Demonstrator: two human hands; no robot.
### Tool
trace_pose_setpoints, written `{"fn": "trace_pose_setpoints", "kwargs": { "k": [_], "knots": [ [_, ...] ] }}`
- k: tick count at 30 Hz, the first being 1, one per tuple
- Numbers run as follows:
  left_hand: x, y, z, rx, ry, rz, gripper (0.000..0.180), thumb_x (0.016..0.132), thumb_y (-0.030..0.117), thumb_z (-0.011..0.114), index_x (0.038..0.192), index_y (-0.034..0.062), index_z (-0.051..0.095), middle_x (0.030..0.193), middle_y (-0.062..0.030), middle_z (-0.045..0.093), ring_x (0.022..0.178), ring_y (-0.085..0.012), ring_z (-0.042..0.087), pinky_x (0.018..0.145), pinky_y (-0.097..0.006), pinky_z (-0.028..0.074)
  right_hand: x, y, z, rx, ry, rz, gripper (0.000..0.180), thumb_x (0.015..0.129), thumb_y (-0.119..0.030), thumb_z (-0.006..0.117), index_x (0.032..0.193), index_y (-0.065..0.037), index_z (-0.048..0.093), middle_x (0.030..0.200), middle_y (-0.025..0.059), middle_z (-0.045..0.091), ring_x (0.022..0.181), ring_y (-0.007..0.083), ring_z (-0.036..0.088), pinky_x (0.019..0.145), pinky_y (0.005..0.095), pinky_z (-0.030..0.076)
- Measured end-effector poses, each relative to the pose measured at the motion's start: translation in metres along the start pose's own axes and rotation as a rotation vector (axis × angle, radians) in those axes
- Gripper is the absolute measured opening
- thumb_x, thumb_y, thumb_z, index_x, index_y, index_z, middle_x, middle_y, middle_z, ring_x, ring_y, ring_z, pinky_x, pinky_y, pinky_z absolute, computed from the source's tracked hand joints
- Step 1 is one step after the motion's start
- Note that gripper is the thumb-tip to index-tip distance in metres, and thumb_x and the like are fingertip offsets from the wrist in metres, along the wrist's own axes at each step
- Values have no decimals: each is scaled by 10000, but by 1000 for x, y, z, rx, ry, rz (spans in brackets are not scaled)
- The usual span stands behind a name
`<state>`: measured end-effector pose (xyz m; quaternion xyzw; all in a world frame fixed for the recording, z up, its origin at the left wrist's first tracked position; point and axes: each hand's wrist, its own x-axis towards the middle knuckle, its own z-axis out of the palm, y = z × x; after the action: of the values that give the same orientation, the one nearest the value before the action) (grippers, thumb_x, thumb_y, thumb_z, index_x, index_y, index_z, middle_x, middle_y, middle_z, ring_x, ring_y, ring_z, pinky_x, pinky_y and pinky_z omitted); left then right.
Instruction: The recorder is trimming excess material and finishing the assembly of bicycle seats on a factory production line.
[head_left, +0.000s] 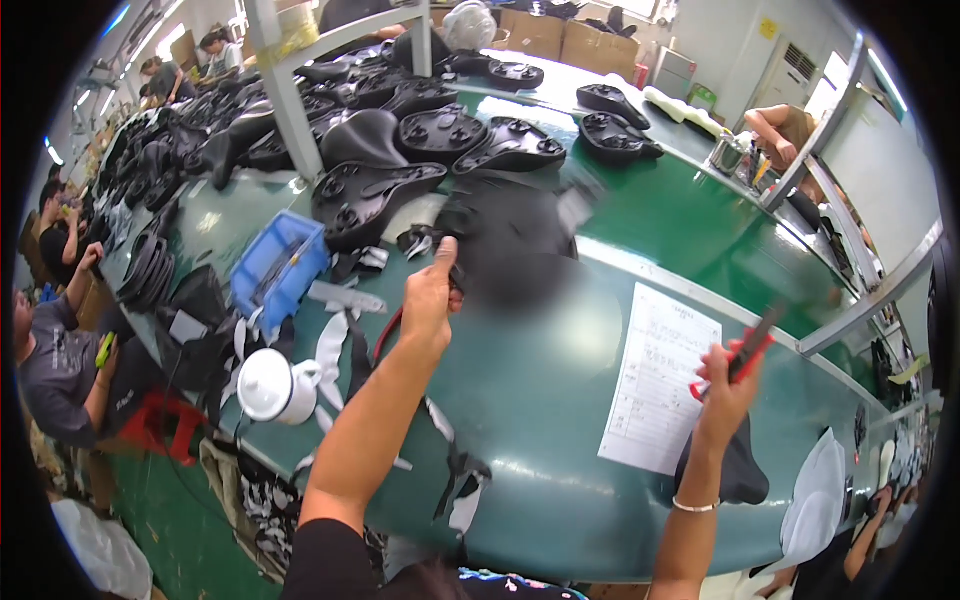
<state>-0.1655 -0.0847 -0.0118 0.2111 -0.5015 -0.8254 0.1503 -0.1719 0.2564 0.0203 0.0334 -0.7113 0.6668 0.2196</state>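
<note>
My left hand [430, 300] is closed, thumb up, at the near left edge of a black bicycle saddle [515, 240], which is smeared by motion. Its fingertips are partly hidden. On the right, my right hand [725, 390] grips red-handled scissors [755, 345], their dark blades pointing up and away. These are held above a printed paper sheet [655, 380], apart from the saddle. Beneath my right wrist a smooth black saddle-shaped piece [740, 465] rests on the green table, partly covered by the arm.
Finished-looking black saddles [380, 195] pile up at the far left. A blue bin [280, 265], a white lidded mug [275, 388] and black and white scraps [465, 490] lie left. Grey posts [285, 100] rise from the table. Co-workers [60, 340] sit at left; another person's arm [775, 130] is far right.
</note>
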Motion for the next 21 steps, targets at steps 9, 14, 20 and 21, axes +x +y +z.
{"fn": "trace_pose_setpoints", "kwargs": {
  "k": [9, 14, 20, 21],
  "knots": [
    [-32, -98, 57, 800, -441, 566, 151, 845, 175, 660, 807, 30, 647, 700, -86, 568, 573, -189, 559, 554, -305, 456, 160, 134, 159, 186, -166, 233, 352, 805, -55, 613, 1135, 4, 504, 747, 47, 572, 618, 111, 569, 547, 237, 456],
    [-28, -95, 62, 853, -371, 434, 145, 843, 178, 664, 792, 43, 649, 693, -67, 574, 563, -202, 564, 523, -317, 450, 270, 206, 232, 43, -279, 211, 440, 716, -165, 686, 1126, -56, 567, 776, 1, 533, 680, 111, 521, 615, 276, 434],
    [-25, -87, 57, 867, -356, 421, 124, 829, 160, 676, 769, 56, 643, 690, -52, 580, 551, -210, 565, 502, -319, 449, 343, 228, 330, -98, -357, 113, 502, 667, -243, 712, 1118, -62, 583, 798, 36, 569, 745, 143, 543, 688, 328, 447],
    [-26, -87, 59, 828, -391, 424, 121, 826, 155, 679, 766, 56, 641, 689, -53, 580, 554, -207, 567, 501, -319, 450, 354, 238, 325, -248, -325, 34, 486, 676, -249, 704, 1109, -65, 585, 781, 43, 571, 732, 150, 560, 673, 334, 457]
  ]
}}
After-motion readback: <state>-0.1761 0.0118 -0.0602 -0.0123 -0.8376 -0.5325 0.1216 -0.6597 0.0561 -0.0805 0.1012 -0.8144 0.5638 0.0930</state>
